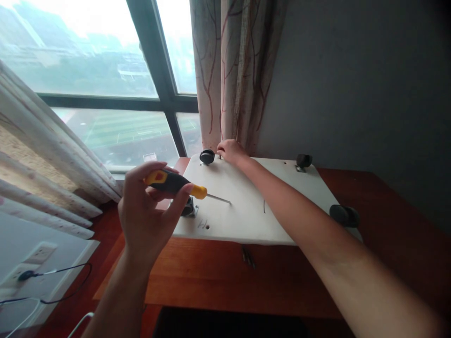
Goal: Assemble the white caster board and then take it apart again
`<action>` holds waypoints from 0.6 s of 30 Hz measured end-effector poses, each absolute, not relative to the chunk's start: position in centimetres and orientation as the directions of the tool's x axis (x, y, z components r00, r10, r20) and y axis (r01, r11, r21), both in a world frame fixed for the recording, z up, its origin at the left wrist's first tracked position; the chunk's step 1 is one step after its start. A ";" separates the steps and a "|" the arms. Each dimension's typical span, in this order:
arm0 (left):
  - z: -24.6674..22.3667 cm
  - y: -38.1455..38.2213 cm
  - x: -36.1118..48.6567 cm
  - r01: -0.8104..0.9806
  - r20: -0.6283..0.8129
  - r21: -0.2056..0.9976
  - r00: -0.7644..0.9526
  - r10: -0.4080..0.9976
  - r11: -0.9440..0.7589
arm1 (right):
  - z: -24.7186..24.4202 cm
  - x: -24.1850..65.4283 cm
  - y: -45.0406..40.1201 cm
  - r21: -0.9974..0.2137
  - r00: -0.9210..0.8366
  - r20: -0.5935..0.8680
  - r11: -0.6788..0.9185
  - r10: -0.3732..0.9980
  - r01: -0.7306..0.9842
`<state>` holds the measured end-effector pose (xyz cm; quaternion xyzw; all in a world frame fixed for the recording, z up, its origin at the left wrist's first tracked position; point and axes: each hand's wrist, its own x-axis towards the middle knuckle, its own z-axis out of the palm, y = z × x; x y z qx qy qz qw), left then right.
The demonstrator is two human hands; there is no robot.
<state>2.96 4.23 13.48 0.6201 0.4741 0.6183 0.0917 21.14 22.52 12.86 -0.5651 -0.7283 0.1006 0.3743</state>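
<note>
My left hand point(151, 206) is closed around a yellow and black screwdriver point(172, 182), its shaft pointing right over a white board point(232, 188). At the board's far edge, my right hand point(230, 151) pinches a small dark upright piece, perhaps a screw point(220, 157), at a hole beside the far left caster point(206, 156). Other casters stand on the board at the far right point(304, 161), near right point(343, 216) and near left point(188, 206), the last partly behind my left hand. A hole point(207, 227) shows near the front edge.
The board lies on a reddish wooden table point(211, 277). Several small metal pieces point(248, 257) lie in front of the board. Behind are a window point(123, 131) and curtains point(239, 70). A plug with cables point(26, 275) is at the left wall.
</note>
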 end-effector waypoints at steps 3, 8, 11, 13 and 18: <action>13.7 3.4 3.5 0.465 0.652 0.728 -0.240 0.719 -0.504 | 13.7 22.3 22.4 -0.508 -0.242 0.376 0.418 0.894 0.753; 13.5 2.1 4.0 0.441 0.643 0.742 -0.258 0.721 -0.504 | 14.9 26.0 15.5 -0.451 -0.340 0.394 0.502 0.854 0.739; 13.2 1.2 4.1 0.425 0.631 0.751 -0.237 0.739 -0.506 | 15.0 28.8 7.4 -0.549 -0.300 0.468 0.540 0.831 0.638; 12.7 0.4 4.1 0.405 0.621 0.760 -0.219 0.753 -0.508 | 14.1 30.4 2.0 -0.626 -0.287 0.432 0.513 0.855 0.587; 11.0 -1.2 3.8 0.383 0.629 0.758 -0.213 0.748 -0.528 | 7.4 32.5 -6.5 -0.676 -0.241 0.412 0.472 0.879 0.566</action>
